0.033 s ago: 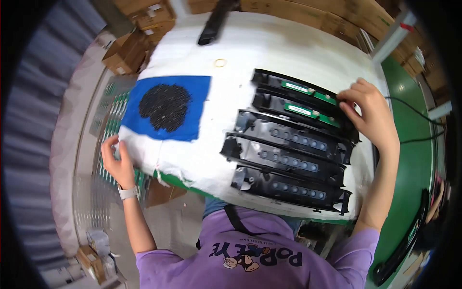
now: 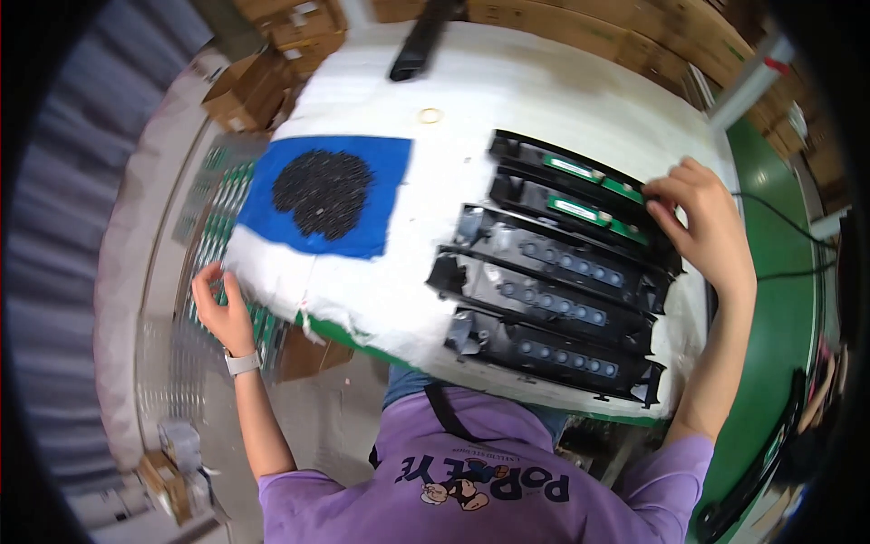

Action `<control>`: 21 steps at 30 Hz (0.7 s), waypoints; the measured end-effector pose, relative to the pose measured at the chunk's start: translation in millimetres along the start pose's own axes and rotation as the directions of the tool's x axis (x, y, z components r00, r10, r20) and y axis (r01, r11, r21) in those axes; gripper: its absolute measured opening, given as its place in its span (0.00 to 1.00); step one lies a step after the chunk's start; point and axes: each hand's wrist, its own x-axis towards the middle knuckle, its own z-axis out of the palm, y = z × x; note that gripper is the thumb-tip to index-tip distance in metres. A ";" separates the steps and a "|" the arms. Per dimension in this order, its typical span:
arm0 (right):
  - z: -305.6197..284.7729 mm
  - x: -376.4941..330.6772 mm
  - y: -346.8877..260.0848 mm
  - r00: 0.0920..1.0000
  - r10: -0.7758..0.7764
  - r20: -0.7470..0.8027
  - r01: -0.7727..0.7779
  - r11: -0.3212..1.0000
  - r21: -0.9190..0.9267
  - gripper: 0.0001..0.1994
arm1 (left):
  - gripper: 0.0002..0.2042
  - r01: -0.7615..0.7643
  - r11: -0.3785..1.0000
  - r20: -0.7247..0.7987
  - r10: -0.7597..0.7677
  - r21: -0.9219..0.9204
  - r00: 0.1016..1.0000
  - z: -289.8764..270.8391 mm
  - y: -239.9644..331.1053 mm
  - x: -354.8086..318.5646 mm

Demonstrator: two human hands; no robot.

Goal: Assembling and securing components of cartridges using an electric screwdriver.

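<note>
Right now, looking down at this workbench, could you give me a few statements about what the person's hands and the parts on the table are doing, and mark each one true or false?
1. Five black plastic panels lie side by side on the white padded table. True.
2. The right hand rests on the pile of small black parts. False: it touches the far panels, by a green circuit board.
3. The small black parts sit on a blue cloth. True.
4. The left hand is on the panels. False: it reaches to green boards stacked beside the table's left edge.
5. The left wrist wears a watch. True.
</note>
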 end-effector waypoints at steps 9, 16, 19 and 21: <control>-14.6 -3.1 -92.0 0.986 -0.104 0.132 0.086 0.987 0.134 0.10 | 0.29 0.090 0.913 0.401 -0.261 0.398 0.878 -51.4 -169.4 -143.9; -13.1 -6.6 -166.3 0.940 -0.213 0.266 0.186 0.975 0.123 0.13 | 0.25 0.040 0.865 0.417 -0.281 0.500 0.865 -56.0 -172.7 -171.1; -3.3 -5.0 -186.1 0.911 -0.274 0.307 0.229 0.957 0.176 0.13 | 0.20 0.189 0.939 0.348 -0.287 0.289 0.893 -57.5 -184.5 -168.6; 1.0 -4.6 -200.1 0.901 -0.300 0.315 0.255 0.951 0.175 0.13 | 0.19 0.178 0.921 0.280 -0.283 0.347 0.917 -52.6 -193.0 -165.3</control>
